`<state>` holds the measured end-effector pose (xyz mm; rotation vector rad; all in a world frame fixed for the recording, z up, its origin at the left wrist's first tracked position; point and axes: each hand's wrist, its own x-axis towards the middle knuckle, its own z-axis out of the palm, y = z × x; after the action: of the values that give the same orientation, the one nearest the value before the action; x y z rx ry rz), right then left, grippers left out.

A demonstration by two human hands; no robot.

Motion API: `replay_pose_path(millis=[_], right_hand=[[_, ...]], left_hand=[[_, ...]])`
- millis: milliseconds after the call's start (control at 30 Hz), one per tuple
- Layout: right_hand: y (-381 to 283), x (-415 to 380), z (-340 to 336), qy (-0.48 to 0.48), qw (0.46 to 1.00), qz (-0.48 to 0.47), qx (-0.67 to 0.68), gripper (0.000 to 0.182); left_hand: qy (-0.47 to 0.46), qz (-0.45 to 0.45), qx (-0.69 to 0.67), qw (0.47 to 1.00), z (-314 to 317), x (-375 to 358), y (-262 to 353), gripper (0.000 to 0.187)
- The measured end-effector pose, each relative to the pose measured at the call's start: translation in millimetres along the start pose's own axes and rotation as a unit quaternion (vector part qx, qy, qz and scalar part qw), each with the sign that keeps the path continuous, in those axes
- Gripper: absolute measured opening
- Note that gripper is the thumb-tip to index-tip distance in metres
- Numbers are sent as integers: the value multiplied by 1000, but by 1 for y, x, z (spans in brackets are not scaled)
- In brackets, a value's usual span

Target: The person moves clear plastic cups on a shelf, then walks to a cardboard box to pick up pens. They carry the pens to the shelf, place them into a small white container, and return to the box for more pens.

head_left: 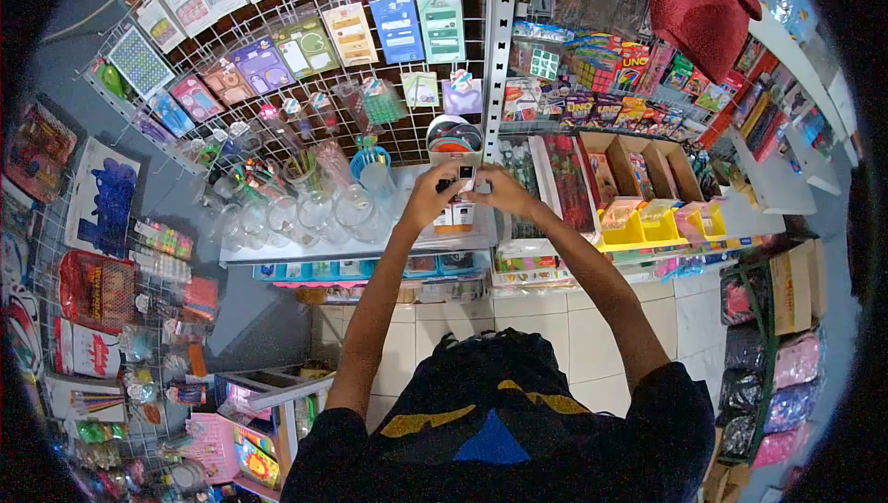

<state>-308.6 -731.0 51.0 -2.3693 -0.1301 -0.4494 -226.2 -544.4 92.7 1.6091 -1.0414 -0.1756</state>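
Observation:
Both my arms reach forward over the white shelf. My left hand (pixel 433 196) and my right hand (pixel 507 193) meet at a small black-and-white item (pixel 466 173), with fingers bent around its two sides. Just below the hands, a white-and-orange box (pixel 455 218) shows near the shelf's front edge. Behind them stands a display with round black and red-orange items (pixel 453 136) against the wire rack. What the item is, I cannot make out.
Clear plastic cups (pixel 354 207) holding pens stand left of my hands. To the right are red packets (pixel 567 179), cardboard boxes (pixel 638 170) and yellow bins (pixel 652 226). A wire rack (pixel 407 147) with hanging cards rises behind. A red cloth (pixel 698 4) hangs upper right.

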Motion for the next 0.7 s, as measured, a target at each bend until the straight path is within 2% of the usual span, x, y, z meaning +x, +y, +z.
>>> replay_pose_path(millis=[67,167,267,367,467,600,700], right_hand=[[-3,4,2,-10,999,21,43,33],[-5,7,3,-3,997,7,79,32],[4,4,10,19,999,-23,39,31],[-3,6,5,23,999,-18,16,29],[-12,8,-4,0,1000,-3,-3,28],[-7,11,-5,-1,999,-38,-11,29],[-2,24,-10,-134,988,72,-15,23]], left_hand=[[-44,-13,16,999,-4,4,-11,26],[-47,66,109,991,-6,3,-19,25],[-40,40,194,979,-3,-7,-27,27],[-23,76,188,979,-5,-15,-35,40],[24,125,332,935,-11,-20,-10,55],[-50,85,345,934,-19,-26,-28,63],[-85,70,305,946,-18,-25,-44,61]])
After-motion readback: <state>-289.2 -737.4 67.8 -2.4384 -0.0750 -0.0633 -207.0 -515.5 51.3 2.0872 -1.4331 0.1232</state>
